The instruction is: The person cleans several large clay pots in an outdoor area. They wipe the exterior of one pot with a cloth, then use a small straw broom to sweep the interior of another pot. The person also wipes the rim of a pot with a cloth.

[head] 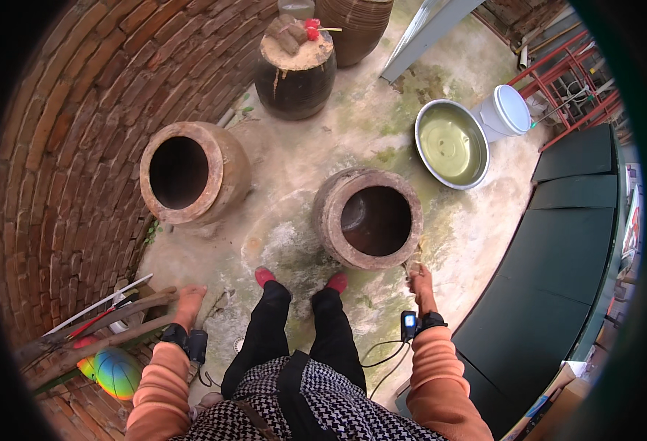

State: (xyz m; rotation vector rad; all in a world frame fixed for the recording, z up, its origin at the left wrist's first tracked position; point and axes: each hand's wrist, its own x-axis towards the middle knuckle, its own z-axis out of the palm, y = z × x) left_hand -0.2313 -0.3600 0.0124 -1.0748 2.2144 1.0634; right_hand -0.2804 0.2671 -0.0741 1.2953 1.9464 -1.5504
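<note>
Near the lower right of the nearest clay jar, my right hand has its fingers curled around something thin and straw-coloured, perhaps a brush or whisk, that reaches up beside the jar's rim. My left hand hangs at the left beside some wooden poles; whether it touches them cannot be told, and nothing shows in it. A second open-mouthed clay jar stands by the brick wall. To the right of the jars a metal basin holds greenish liquid.
Behind are a dark lidded jar and a larger brown jar. A white plastic bucket touches the basin. Dark green panels line the right side; a brick wall curves along the left. A colourful ball lies lower left.
</note>
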